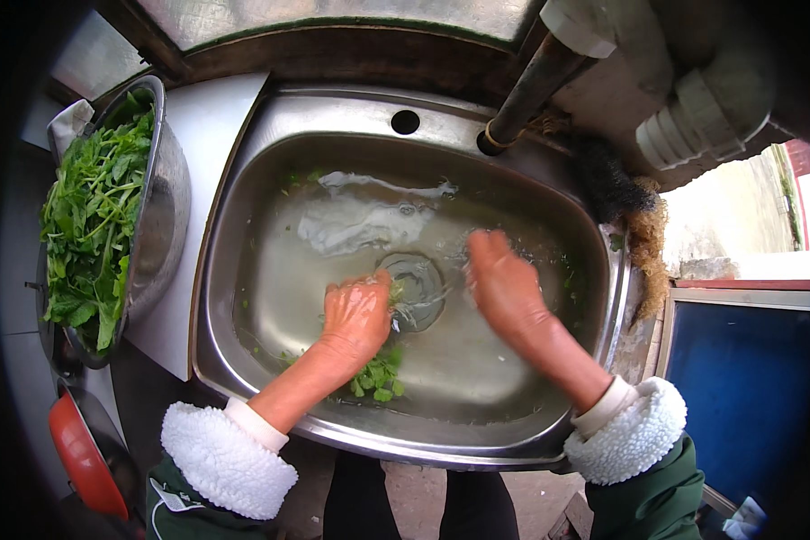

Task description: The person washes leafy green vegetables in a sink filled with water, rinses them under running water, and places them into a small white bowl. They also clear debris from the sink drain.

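My left hand is closed around a bunch of leafy green herbs in a stainless steel sink holding water. The leaves hang below the hand, and pale stems show beside its fingers near the round drain. Over the right half of the sink is my right hand, blurred and wet, its fingers bent; whether it holds anything is hidden. Small green bits float in the water, which is rippled at the far side.
A metal basin heaped with leafy greens stands left of the sink on a white board. Below it is a red pan. A dark pipe rises at the back right, near a black scouring pad and brown fibres.
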### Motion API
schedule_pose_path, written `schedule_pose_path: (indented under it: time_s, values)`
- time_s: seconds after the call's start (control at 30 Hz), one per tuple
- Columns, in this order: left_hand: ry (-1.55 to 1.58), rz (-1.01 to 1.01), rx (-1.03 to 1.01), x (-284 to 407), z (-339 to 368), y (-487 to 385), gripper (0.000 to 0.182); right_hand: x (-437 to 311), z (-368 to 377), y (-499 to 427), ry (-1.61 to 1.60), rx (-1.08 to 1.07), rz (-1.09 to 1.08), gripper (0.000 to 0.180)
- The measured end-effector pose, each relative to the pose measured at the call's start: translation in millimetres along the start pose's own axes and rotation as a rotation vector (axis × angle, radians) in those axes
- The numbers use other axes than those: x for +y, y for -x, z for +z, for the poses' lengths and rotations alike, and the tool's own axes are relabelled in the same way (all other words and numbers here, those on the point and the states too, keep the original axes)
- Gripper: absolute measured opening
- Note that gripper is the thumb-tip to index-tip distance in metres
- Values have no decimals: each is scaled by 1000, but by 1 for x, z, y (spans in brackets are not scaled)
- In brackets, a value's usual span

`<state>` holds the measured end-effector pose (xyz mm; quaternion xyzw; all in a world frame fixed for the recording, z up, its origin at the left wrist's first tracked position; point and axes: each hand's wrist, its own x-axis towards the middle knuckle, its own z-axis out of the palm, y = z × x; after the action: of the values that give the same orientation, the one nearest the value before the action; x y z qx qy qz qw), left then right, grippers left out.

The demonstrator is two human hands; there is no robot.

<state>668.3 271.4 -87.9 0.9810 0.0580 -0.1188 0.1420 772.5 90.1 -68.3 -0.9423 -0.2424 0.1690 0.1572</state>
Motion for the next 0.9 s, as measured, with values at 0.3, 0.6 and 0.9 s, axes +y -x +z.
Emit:
schedule_pose_path:
  time_s: [0.3, 0.6, 0.9]
  values:
    - [1598, -214, -471, -7, -22, -17, 18, -1, -8, 5, -658, -163, -21, 23]
    - [2272, -138, -329, 8, -48, -11, 36, -27, 11, 29, -1006, -457, -178, 62]
    - [2288, -177, -84, 21, -39, -15, 40, -34, 15, 31, -1247, -590, -24, 58]
